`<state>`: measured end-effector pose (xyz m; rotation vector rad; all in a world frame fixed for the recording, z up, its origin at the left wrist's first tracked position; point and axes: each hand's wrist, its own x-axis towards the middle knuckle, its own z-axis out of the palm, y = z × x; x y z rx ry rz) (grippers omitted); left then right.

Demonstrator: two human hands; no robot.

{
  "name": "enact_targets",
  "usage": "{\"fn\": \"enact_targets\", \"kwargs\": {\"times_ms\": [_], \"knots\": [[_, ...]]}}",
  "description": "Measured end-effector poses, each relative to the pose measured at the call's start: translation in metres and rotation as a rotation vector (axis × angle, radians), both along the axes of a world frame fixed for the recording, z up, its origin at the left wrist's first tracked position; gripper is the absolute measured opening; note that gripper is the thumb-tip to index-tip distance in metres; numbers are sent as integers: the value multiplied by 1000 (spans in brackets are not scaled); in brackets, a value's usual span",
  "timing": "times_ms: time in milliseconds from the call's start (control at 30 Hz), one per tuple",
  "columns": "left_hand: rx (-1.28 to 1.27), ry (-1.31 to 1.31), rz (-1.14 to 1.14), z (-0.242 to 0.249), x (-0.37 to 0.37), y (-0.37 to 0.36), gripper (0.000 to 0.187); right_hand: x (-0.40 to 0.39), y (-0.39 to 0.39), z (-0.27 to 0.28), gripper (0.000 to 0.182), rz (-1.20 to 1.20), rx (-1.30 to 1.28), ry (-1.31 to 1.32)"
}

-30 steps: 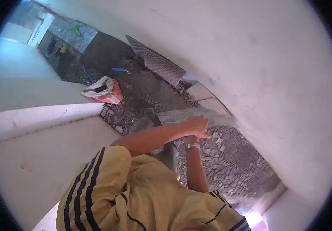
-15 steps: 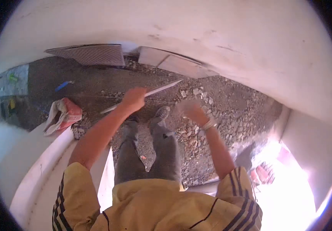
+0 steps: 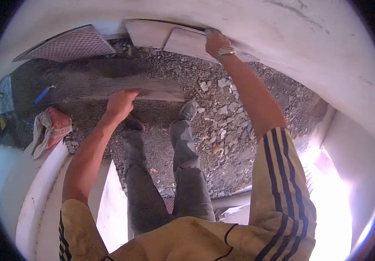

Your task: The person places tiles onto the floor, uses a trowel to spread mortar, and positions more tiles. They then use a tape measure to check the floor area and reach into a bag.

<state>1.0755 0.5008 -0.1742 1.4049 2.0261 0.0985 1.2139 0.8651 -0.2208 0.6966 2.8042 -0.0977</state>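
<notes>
My left hand (image 3: 123, 103) is closed on the near edge of a thin flat board (image 3: 163, 90), blurred by motion, held above the ground before my feet. My right hand (image 3: 217, 43) reaches far forward to the wall. Its fingers are closed over the top edge of a pale flat panel (image 3: 187, 43) that leans there. A second pale panel (image 3: 148, 34) leans just left of it, partly overlapped.
A mesh-patterned panel (image 3: 68, 45) leans on the wall (image 3: 283, 43) at the left. Broken stones (image 3: 229, 117) cover the ground at the right. A red and white sack (image 3: 57, 126) and a blue-handled tool (image 3: 43, 94) lie at the left.
My right hand has moved forward from above the stones to the leaning panel. My left hand has moved left, and the board, earlier seen as a thin strip, now shows its broad face.
</notes>
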Motion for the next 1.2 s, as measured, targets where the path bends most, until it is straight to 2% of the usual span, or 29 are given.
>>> {"fn": "enact_targets", "kwargs": {"times_ms": [100,267,367,400,500,600,667,733,800,933,1033,1100,1200], "knots": [[3,28,28,-30,9,4,41,-1,6,-27,34,-23,-44,-57],[6,82,-3,-41,24,21,44,-4,-4,-15,22,164,-268,-217],[-203,141,5,-36,16,38,45,11,-21,-25,19,266,-320,-221],[-62,124,9,-37,14,38,42,16,-22,-30,19,299,-318,-203],[-177,223,-75,-35,9,52,39,22,-27,-17,22,285,-346,-284],[-46,256,-78,-58,10,32,34,38,-10,-28,23,289,-361,-205],[-11,253,-81,-49,14,29,33,45,2,-8,26,287,-313,-286],[-6,248,-77,-42,21,28,32,66,18,-4,25,256,-271,-230],[-30,252,-64,-36,24,26,31,77,28,29,22,221,-259,-288],[23,209,-30,-47,23,16,30,110,77,24,20,241,-177,-380],[-4,209,-39,-37,18,27,30,127,103,3,23,328,-31,-481],[37,226,-57,-28,11,39,31,138,125,-18,25,299,-26,-528],[73,186,-52,-61,0,38,30,149,132,-24,21,237,-35,-489]]}}
